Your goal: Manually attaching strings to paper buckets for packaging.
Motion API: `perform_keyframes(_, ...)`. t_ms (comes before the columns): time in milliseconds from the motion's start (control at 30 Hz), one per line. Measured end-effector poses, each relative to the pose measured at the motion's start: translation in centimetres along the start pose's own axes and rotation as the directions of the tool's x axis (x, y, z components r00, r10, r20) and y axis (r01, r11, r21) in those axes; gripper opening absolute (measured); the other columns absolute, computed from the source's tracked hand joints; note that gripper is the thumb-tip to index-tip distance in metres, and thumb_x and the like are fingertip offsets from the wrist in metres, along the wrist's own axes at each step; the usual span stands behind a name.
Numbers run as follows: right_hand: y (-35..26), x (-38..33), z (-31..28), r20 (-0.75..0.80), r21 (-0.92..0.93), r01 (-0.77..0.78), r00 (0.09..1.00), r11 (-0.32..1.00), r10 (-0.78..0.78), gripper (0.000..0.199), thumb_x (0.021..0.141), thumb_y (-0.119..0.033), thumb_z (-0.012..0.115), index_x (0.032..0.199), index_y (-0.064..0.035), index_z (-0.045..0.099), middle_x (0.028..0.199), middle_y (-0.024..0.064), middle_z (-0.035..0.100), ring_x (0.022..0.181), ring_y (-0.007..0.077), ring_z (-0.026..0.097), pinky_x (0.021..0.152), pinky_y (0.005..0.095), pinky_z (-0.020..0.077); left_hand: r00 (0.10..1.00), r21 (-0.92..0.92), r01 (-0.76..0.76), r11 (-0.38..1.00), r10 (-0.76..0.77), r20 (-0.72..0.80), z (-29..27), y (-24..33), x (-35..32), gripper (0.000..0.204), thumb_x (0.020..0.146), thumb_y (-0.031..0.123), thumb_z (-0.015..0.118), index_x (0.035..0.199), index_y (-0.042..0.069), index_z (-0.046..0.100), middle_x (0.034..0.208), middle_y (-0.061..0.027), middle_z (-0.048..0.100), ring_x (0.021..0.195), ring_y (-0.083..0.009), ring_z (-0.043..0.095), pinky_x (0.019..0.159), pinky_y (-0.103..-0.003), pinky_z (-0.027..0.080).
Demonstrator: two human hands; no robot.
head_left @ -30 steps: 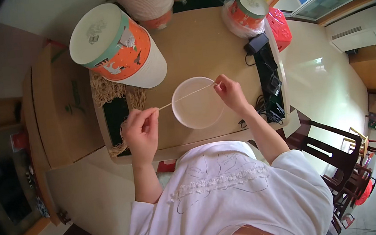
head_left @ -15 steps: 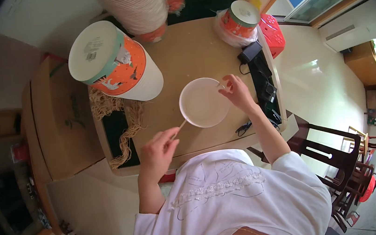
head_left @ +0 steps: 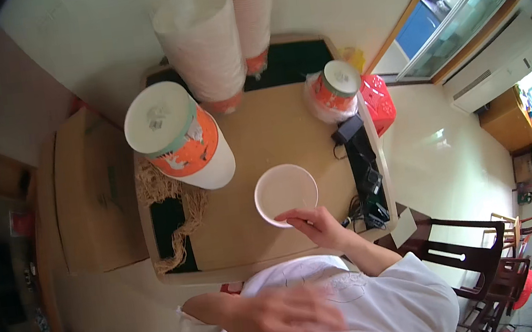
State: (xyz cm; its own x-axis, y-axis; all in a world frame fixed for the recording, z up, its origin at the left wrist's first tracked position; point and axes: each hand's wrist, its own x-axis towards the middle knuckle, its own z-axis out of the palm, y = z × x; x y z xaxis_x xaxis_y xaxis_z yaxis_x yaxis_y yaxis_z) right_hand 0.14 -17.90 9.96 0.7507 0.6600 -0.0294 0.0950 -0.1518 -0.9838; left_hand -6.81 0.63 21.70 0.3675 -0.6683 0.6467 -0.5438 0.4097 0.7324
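White bowl [head_left: 286,193] sits on the tan table [head_left: 262,133], just right of a tall orange-and-white cup stack [head_left: 180,140] lying tilted. Right hand [head_left: 316,226] pinches its near rim, fingers closed on the edge. Left hand [head_left: 285,319] hangs blurred near the chest — its grip cannot be told.

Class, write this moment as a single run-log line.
right hand: fingers on near rim of white bowl | left hand: blurred, off table, near torso, holds nothing visible | orange-and-white tub: upright beside bowl
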Motion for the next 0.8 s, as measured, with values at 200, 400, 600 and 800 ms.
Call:
perform_keyframes(200,-0.8,-0.3,0.4,0.038,0.011,-0.003,0.999,1.0,0.002,0.026,0.093,0.001,0.05,0.117,-0.0028,0.059,0.086,0.0091,0.06,0.076,0.0166,0.058,0.071,0.0292,0.0482,0.925,-0.628,0.046,0.777,0.204,0.319,2.3,-1.5,0.5,0.06,0.09,0.037,0.063,0.133,-0.001,0.044,0.128,-0.0244,0.049,0.119,-0.0415,0.048,0.097,-0.047,0.04)
perform_keyframes(400,-0.5,-0.1,0.7,0.082,0.004,0.091,0.992,0.996,-0.091,0.027,0.095,0.0,0.045,0.12,-0.0027,0.056,0.079,0.0055,0.058,0.073,0.0127,0.058,0.066,0.027,0.0488,0.946,-0.526,-0.001,0.851,0.171,0.276,2.3,-1.5,0.1,0.059,0.087,0.039,0.066,0.133,0.005,0.048,0.13,-0.0193,0.051,0.116,-0.0372,0.052,0.094,-0.042,0.045)
perform_keyframes(600,-1.5,0.4,0.9,0.145,-0.15,0.146,0.982,0.978,-0.124,0.029,0.089,0.004,0.051,0.117,-0.0031,0.054,0.08,0.0111,0.06,0.071,0.02,0.063,0.064,0.0312,0.0506,0.979,-0.493,-0.036,0.869,0.129,0.155,1.3,-0.7,-1.0,0.03,0.094,0.017,0.046,0.112,-0.003,0.06,0.117,-0.0207,0.056,0.103,-0.0402,0.056,0.089,-0.047,0.046)
perform_keyframes(800,-2.3,0.4,0.7,0.146,-0.309,0.331,0.943,0.891,-0.299,0.028,0.087,0.003,0.055,0.113,-0.0039,0.054,0.084,0.0125,0.061,0.072,0.0258,0.064,0.062,0.0359,0.0512,0.996,-0.517,0.071,0.853,-0.087,-0.007,-0.8,-1.2,-4.0,0.016,0.089,0.007,0.061,0.102,-0.001,0.065,0.107,-0.012,0.065,0.103,-0.0279,0.061,0.09,-0.041,0.048)
